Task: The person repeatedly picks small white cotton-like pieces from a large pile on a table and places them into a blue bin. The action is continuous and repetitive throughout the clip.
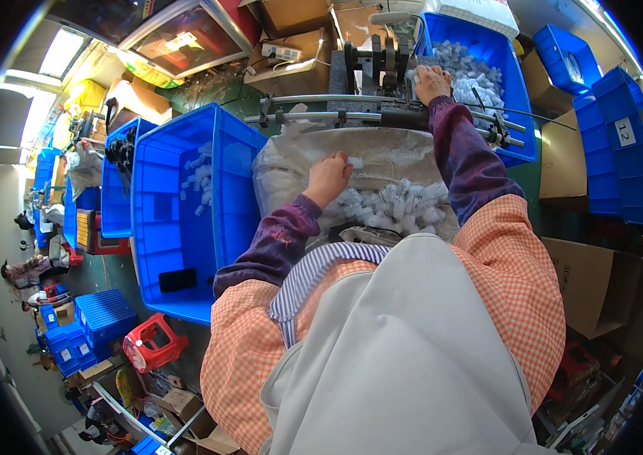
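Note:
My left hand point(328, 179) is closed in a pinch above a pale cloth-like sheet point(389, 144). A small white translucent plastic piece point(357, 162) shows at its fingertips. Just below, a heap of similar white plastic pieces point(405, 206) lies on the sheet in front of me. Farther off, my right hand point(433, 83) reaches up beside a dark metal machine point(386, 64), fingers curled. What those fingers hold, if anything, is hidden. Right of this hand stands a blue bin point(517, 98) filled with white and greyish plastic pieces point(473, 72).
Metal rails point(321, 116) run across the bench before me. At my left stands a large blue bin point(177, 280) with some white pieces and a black phone point(177, 280) inside. A red stool point(156, 343) is behind it. Cardboard boxes point(591, 284) and stacked blue bins point(625, 148) stand at right.

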`<state>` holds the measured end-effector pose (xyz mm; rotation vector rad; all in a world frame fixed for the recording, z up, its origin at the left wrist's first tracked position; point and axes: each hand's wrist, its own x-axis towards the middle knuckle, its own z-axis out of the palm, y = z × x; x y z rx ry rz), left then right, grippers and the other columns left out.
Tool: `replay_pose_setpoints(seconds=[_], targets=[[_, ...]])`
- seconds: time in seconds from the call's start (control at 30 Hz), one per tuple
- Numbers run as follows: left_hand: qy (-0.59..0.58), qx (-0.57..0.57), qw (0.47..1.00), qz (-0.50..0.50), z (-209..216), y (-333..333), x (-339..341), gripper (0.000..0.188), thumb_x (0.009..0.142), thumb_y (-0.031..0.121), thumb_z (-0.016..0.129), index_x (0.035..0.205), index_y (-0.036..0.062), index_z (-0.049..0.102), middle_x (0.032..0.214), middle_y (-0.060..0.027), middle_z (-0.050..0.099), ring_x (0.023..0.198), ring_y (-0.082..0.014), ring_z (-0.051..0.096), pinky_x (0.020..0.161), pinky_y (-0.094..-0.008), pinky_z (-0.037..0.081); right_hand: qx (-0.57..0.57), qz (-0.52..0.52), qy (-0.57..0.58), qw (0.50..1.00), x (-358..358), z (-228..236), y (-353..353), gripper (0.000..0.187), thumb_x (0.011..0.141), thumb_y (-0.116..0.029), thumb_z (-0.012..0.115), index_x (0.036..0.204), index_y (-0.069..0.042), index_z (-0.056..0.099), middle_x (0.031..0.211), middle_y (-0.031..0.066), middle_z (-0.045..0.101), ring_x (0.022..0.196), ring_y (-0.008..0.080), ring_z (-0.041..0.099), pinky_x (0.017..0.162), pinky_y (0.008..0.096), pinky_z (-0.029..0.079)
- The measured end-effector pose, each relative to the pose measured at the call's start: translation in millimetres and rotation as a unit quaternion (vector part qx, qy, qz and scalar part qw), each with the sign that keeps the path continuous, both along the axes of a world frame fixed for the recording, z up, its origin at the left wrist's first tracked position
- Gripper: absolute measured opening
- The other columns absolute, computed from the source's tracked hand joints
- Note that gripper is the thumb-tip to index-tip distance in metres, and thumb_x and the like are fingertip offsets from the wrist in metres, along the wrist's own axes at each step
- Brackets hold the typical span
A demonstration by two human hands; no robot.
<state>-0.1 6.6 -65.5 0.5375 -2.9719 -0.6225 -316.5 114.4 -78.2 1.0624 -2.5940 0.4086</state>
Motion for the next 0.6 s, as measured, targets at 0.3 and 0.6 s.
replay_pose_setpoints(seconds=[0.3, 0.6], targets=[[-0.003, -0.003, 1.0, -0.014, 4, 2, -1, 0.019, 0.082, 0.022, 0.052, 0.087, 0.0045, 0.053, 0.08, -0.0166, 0.062, 0.076, -0.0351, 0.059, 0.067, -0.0447, 0.045, 0.037, -0.07, -0.078, 0.994, 0, 13, 1, 0.023, 0.08, -0.027, 0.052, 0.098, -0.017, 0.062, 0.104, 0.0014, 0.06, 0.107, 0.0206, 0.047, 0.09, 0.0421, 0.028], [0.08, -0.004, 0.997, -0.01, 13, 1, -6, 0.019, 0.08, 0.022, 0.052, 0.085, 0.0035, 0.051, 0.075, -0.0167, 0.059, 0.072, -0.0358, 0.057, 0.063, -0.0454, 0.044, 0.036, -0.112, -0.022, 0.993, 24, 18, 13, 0.025, 0.076, -0.031, 0.054, 0.091, -0.014, 0.065, 0.104, 0.0049, 0.053, 0.107, 0.0255, 0.038, 0.093, 0.0446, 0.022]])
